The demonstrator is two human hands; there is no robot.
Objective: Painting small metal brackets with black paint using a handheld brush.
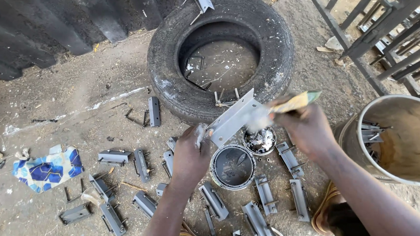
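My left hand [190,154] grips the lower end of a grey angled metal bracket [233,118] and holds it tilted above an open tin of grey paint [259,140]. My right hand [305,128] is closed on a paintbrush [292,102] with a yellow-green handle; its bristles touch the bracket's upper end. A round tin lid [232,166] lies on the ground just below my left hand.
A worn black tyre [174,61] lies on the dirt ahead, with another bracket [202,0] resting on its far rim. Several grey painted brackets [265,194] lie scattered around the tin. A large bucket [395,138] with metal parts stands right. A blue patterned cloth [47,169] lies left.
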